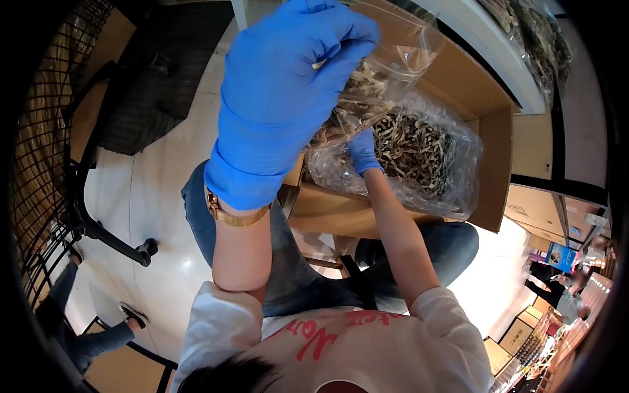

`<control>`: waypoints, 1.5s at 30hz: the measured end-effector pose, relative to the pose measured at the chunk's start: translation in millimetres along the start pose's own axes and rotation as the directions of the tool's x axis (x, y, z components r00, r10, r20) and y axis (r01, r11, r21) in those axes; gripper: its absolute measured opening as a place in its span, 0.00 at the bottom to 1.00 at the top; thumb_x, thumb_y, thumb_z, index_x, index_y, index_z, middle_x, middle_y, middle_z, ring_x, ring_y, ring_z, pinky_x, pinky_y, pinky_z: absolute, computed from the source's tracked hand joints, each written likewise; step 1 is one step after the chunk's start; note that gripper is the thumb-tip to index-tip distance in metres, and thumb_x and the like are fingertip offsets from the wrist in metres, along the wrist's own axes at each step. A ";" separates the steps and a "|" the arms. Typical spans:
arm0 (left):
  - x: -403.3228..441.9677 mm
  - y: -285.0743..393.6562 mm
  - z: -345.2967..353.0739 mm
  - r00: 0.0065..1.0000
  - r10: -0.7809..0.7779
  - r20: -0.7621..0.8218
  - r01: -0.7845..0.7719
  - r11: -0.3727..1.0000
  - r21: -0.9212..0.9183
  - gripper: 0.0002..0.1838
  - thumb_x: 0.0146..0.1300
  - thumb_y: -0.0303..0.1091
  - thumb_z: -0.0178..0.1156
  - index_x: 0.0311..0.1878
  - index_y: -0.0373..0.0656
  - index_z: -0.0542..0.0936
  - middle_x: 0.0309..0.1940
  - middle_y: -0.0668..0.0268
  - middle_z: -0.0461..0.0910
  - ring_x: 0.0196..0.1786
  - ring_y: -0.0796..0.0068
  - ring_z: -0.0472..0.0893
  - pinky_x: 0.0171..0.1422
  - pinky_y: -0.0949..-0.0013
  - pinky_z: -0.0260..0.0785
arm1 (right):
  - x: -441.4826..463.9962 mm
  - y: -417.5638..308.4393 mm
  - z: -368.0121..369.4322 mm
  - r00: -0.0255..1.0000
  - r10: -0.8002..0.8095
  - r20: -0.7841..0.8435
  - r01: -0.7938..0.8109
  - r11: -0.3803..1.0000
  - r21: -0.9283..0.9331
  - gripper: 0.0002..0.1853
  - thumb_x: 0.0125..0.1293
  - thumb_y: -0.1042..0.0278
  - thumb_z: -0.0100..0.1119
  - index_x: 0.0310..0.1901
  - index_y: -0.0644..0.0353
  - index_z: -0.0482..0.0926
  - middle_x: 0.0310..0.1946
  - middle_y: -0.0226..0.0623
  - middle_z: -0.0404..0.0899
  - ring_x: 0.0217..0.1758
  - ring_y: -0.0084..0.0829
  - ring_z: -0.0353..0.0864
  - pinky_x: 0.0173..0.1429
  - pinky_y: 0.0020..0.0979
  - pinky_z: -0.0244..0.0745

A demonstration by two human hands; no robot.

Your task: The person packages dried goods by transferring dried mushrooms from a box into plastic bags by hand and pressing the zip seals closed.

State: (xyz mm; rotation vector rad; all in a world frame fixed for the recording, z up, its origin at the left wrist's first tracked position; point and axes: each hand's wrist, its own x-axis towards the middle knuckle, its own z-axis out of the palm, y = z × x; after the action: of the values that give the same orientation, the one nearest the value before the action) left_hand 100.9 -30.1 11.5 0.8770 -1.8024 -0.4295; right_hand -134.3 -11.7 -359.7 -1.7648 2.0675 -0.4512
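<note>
My left hand (282,85), in a blue glove with a gold watch at the wrist, is closed on the upper part of a clear plastic bag (419,46). Dried, shredded strips, pale and brown, show inside this bag. Lower down, my right hand (364,152), also gloved in blue, is at the left side of a cardboard box (495,157). Its fingers are hidden behind the bag and among the contents. A clear plastic liner (468,150) in the box holds a heap of dark dried strips (419,147), whose exact kind I cannot tell.
The box rests by my knees. A wire rack (46,144) and a black wheeled chair frame (92,223) stand at left, near another person's leg (108,340). More bagged dried goods (537,39) lie upper right. Further people (563,295) and cartons (517,337) appear lower right.
</note>
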 end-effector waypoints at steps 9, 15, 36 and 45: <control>-2.1 -5.7 9.1 0.990 0.087 -0.111 -0.104 0.982 -0.158 0.12 0.55 0.18 0.64 0.42 0.40 0.85 0.36 0.67 0.81 0.39 0.80 0.79 0.45 0.79 0.72 | -9.4 -26.9 -19.4 0.992 0.126 -0.031 -0.102 0.901 0.423 0.23 0.64 0.71 0.52 0.61 0.60 0.64 0.31 0.45 0.81 0.30 0.42 0.80 0.37 0.35 0.75; -4.5 2.3 6.7 0.997 -0.071 -0.020 0.069 0.994 -0.086 0.11 0.56 0.19 0.64 0.42 0.40 0.85 0.37 0.67 0.82 0.40 0.79 0.80 0.46 0.78 0.73 | -2.8 -24.2 -27.7 1.000 -0.010 -0.001 0.010 0.950 0.312 0.18 0.65 0.69 0.54 0.56 0.64 0.71 0.37 0.44 0.83 0.38 0.38 0.82 0.45 0.34 0.74; -20.8 39.6 63.2 0.985 0.158 0.074 -0.146 0.979 -0.144 0.09 0.55 0.23 0.65 0.41 0.44 0.83 0.39 0.66 0.81 0.35 0.72 0.82 0.38 0.74 0.75 | -95.0 -11.6 -225.2 0.655 0.655 -0.376 0.178 0.350 0.920 0.20 0.64 0.76 0.57 0.58 0.61 0.71 0.42 0.32 0.80 0.39 0.24 0.79 0.44 0.27 0.75; -32.9 21.9 88.0 0.947 0.084 0.310 -0.060 0.994 -0.086 0.07 0.58 0.28 0.63 0.40 0.46 0.82 0.35 0.64 0.79 0.35 0.62 0.80 0.39 0.67 0.74 | -109.5 -33.5 -320.0 0.601 0.480 -0.639 0.357 0.554 0.752 0.22 0.65 0.73 0.58 0.61 0.60 0.68 0.49 0.37 0.78 0.45 0.29 0.81 0.45 0.32 0.80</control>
State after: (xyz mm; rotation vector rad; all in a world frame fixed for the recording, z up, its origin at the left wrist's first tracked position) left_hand 19.2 -1.0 -30.5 0.7165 -2.0867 -0.6131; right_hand -245.4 89.7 -55.0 -0.8386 1.7397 -2.1627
